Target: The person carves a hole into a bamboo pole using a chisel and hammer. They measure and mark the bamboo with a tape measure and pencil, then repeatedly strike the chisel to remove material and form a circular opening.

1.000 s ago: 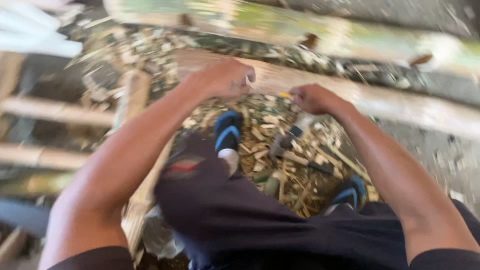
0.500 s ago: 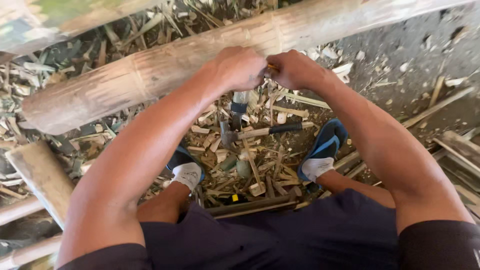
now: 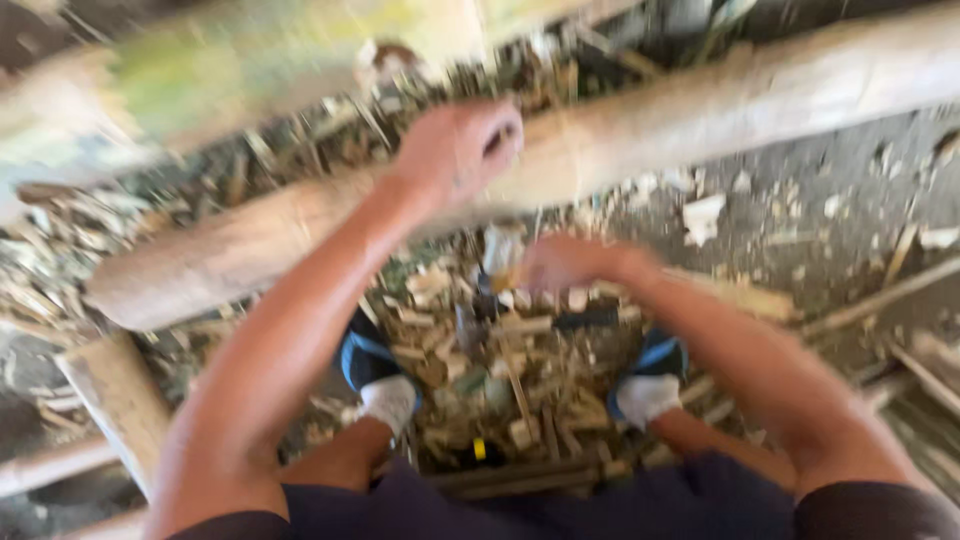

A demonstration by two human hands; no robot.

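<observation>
Blurrily, left hand (image 3: 455, 150) on the pale log (image 3: 700, 115), right hand (image 3: 565, 263) below, either grip beyond telling

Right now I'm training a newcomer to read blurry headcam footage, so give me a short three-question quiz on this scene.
1. True or false: the left hand rests on the long pale pole.
2. Which hand is lower in the picture, over the wood chips? A) left B) right
3. What do the feet wear?

Key:
1. True; it lies curled over the pole.
2. B; the right hand hangs over the chips, and blur hides whether it holds anything.
3. Blue slippers and white socks.
</observation>
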